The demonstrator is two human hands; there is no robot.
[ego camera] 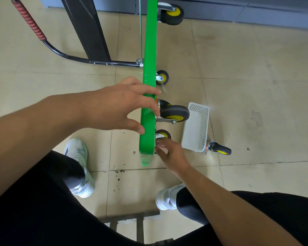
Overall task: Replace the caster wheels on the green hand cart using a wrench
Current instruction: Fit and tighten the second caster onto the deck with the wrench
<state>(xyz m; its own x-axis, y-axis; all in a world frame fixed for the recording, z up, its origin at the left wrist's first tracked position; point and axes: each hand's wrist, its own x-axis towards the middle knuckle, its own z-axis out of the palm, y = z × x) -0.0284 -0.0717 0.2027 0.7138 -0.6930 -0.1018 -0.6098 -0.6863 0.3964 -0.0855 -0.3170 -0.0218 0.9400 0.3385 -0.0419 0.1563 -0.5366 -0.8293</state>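
As left fingers clasp the cart, right fingers touch caster.

The green metal hand cart stands tipped up on one long edge, its flat deck seen edge-on with the underside facing right. Its black tubular handle, with a red-and-black striped grip, sticks out from the cart's left side. Four casters project from the cart's underside, each a black rubber wheel with a yellow hub in a silver fork: the far upper caster, the far lower caster, the near upper caster and the near lower caster, partly hidden. A loose caster lies on the floor, apart from the cart, right of its near end
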